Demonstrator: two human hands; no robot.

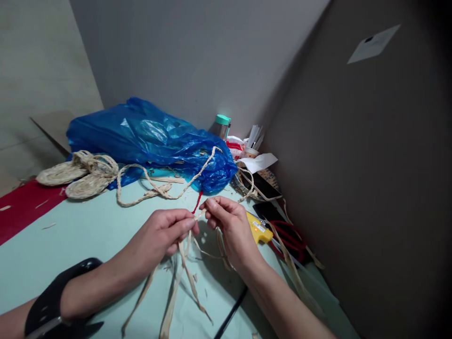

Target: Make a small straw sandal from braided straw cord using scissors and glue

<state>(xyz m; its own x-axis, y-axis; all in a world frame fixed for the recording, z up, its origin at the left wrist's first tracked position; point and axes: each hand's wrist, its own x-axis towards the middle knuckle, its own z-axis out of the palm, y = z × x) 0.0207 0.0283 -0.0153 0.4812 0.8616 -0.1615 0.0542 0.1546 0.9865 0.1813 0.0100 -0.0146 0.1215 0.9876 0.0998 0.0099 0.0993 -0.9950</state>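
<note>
My left hand (173, 230) and my right hand (228, 219) are close together over the table, each pinching a short stretch of pale plaited straw cord (200, 214) between them. Loose flat straw strips (185, 263) hang down beneath my left hand toward the tabletop. A red cord (197, 201) shows just behind the fingertips; whether it joins the straw I cannot tell. Further back, a long straw braid (190, 181) curves across the table and up over a blue plastic bag (148, 136). Partly hidden behind my right hand lies a yellow glue gun (259, 228).
A pair of woven straw slippers (86, 183) lies at the left, near a red sheet (31, 207). Behind stand a bottle with a green lid (222, 120) and a cup (250, 151) of white sticks. Red-handled scissors (293, 240) lie by the right wall.
</note>
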